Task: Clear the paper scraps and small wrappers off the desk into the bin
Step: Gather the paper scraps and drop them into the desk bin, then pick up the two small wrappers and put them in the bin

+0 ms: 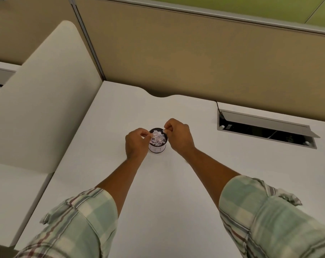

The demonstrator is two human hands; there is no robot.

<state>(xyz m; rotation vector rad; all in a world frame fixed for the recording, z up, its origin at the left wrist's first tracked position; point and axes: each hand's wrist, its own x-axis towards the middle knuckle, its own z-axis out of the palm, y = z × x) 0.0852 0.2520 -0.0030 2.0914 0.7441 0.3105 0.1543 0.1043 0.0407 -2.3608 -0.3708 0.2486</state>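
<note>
Desk point(176, 183): white, no loose scraps visible on the bare part. Bin point(157, 146): small round cup at centre, filled near the rim with crumpled paper scraps point(158, 138). Judged light, soft, easily blown or spilled; pinch at an edge. Left hand point(136, 143) at the bin's 9 o'clock, right hand point(178, 135) at 2 o'clock, forearms converging. Each hand's fingertips are pinched narrow over the rim on a small white scrap.
</note>
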